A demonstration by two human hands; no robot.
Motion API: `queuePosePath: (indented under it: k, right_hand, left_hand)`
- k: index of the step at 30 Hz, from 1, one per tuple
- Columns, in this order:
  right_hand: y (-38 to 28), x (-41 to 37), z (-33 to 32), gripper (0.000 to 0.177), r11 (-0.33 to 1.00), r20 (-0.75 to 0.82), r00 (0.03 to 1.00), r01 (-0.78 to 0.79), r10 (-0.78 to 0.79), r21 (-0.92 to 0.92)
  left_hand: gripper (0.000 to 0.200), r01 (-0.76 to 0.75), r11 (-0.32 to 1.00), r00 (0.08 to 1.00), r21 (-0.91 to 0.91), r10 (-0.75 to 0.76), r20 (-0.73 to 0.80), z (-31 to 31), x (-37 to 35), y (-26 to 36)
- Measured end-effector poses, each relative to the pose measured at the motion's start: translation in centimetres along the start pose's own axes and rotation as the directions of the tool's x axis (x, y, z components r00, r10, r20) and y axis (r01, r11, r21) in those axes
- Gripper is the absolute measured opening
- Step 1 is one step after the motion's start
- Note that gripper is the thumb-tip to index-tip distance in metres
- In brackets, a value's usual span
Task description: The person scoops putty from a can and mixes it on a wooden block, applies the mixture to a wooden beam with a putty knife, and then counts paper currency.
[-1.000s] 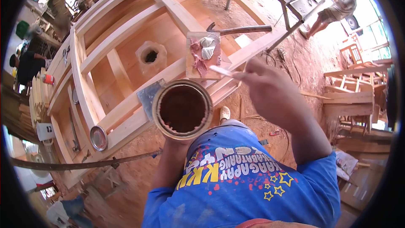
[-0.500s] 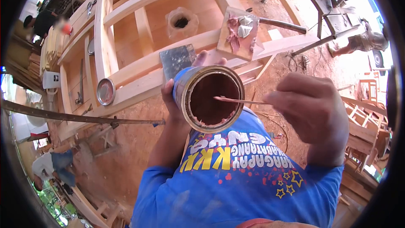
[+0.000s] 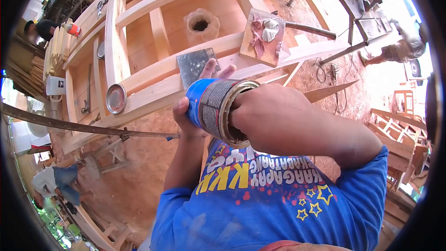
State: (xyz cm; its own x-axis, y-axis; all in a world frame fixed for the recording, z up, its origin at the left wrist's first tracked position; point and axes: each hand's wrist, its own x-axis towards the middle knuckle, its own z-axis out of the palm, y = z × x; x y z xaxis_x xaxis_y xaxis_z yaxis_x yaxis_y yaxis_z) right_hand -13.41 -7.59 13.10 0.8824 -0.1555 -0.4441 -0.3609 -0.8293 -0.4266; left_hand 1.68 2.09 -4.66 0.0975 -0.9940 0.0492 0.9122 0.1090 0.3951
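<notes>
A blue-labelled tin can (image 3: pixel 211 107) lies tilted on its side in front of my chest, its mouth facing right. My left hand (image 3: pixel 183 111) is wrapped round its far side and base, with fingertips showing above and the thumb at the left. Into the can's mouth reaches my right hand (image 3: pixel 278 114), closed, its fingers hidden inside along with the thin stick it holds. Just beyond the can are a dark flat plate (image 3: pixel 193 65) and a wooden board (image 3: pixel 248 49) bearing pink paste and a whitish lump.
A large wooden frame (image 3: pixel 118 56) spans the area ahead. On it lie a round metal lid (image 3: pixel 116 99) and a hammer-like handle (image 3: pixel 311 30). A long strip (image 3: pixel 83 128) crosses at left. Other people (image 3: pixel 404 46) are at the right, far left and lower left.
My right hand has moved left and into the can's mouth, taking the stick inside. The can has turned, so its printed side now shows and its opening points right.
</notes>
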Motion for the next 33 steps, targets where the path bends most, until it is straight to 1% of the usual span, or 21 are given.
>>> queuePosePath:
  k: [1,4,7,10,13,16,19,20,23,24,26,27,29,30,31,33]
  right_hand:
    - [0.1,0.1,-0.3,0.014,0.999,0.023,1.0,-0.016,0.015,0.035]
    - [0.3,0.2,0.2,0.016,0.994,0.009,1.0,0.017,-0.018,0.11]
    - [1.7,0.4,2.4,0.016,0.964,-0.112,0.99,0.113,-0.088,0.24]
    - [2.5,0.1,2.7,0.015,0.947,-0.095,0.992,0.113,-0.089,0.3]
    - [4.0,-0.5,3.2,0.013,0.9,-0.209,0.969,0.204,-0.13,0.386]
    - [4.9,-2.1,1.7,0.017,0.868,-0.274,0.95,0.261,-0.151,0.422]
    - [5.6,-4.0,0.1,0.02,0.91,-0.412,0.909,0.227,-0.07,0.346]
    - [6.5,-4.4,0.3,0.022,0.864,-0.51,0.853,0.336,-0.109,0.376]
    - [8.3,-6.6,-0.9,0.019,0.878,-0.467,0.884,0.23,-0.008,0.419]
    - [8.8,-7.1,-1.2,0.019,0.89,-0.483,0.875,0.227,-0.009,0.395]
    - [9.8,-8.3,-1.5,0.019,0.87,-0.471,0.874,0.138,0.117,0.473]
    - [10.3,-8.9,-1.6,0.019,0.854,-0.462,0.869,0.095,0.179,0.511]
    - [11.3,-9.6,-1.5,0.019,0.842,-0.486,0.857,0.128,0.172,0.524]
    - [11.5,-9.9,-1.6,0.019,0.833,-0.485,0.857,0.135,0.173,0.537]
    - [11.6,-10.2,-1.7,0.019,0.823,-0.483,0.858,0.142,0.174,0.55]
    - [11.9,-10.5,-1.8,0.02,0.825,-0.549,0.816,0.178,0.181,0.536]
  left_hand:
    - [0.115,0.002,1.0,1.0,-0.014,-0.002,0.004,0.0,0.0,0.1]
    - [0.116,0.021,1.0,1.0,-0.021,-0.02,0.015,0.1,0.0,0.3]
    - [0.116,0.05,0.998,0.999,-0.03,-0.05,0.019,0.2,0.2,0.2]
    - [0.117,0.082,0.996,0.997,-0.026,-0.082,0.013,0.1,0.6,0.1]
    - [0.117,0.09,0.996,0.996,0.014,-0.09,0.01,0.7,1.1,0.0]
    - [0.116,0.071,0.997,0.997,-0.029,-0.07,0.023,1.4,1.8,-0.4]
    - [0.113,0.026,1.0,0.999,-0.011,-0.027,-0.043,3.0,2.7,-0.5]
    - [0.11,0.012,1.0,0.998,0.022,-0.01,-0.07,2.8,2.8,-0.5]
    - [0.109,0.011,0.983,0.996,0.186,0.006,-0.092,3.1,3.3,-1.1]
    - [0.108,0.003,0.991,0.992,0.132,0.013,-0.123,3.1,3.5,-1.5]
    - [0.104,-0.009,1.0,0.983,0.024,0.013,-0.185,2.9,3.4,-2.3]
    - [0.101,-0.006,1.0,0.984,-0.019,0.002,-0.177,2.7,3.2,-2.5]
    - [0.095,0.002,0.995,0.986,-0.104,-0.019,-0.163,1.9,2.6,-2.6]
    - [0.086,0.011,0.964,1.0,-0.265,-0.009,0.008,1.2,2.7,-2.7]
    - [0.085,-0.001,0.961,1.0,-0.277,-0.001,-0.008,0.8,2.6,-2.8]
    - [0.084,-0.025,0.953,0.999,-0.3,0.013,-0.04,0.5,2.4,-2.9]
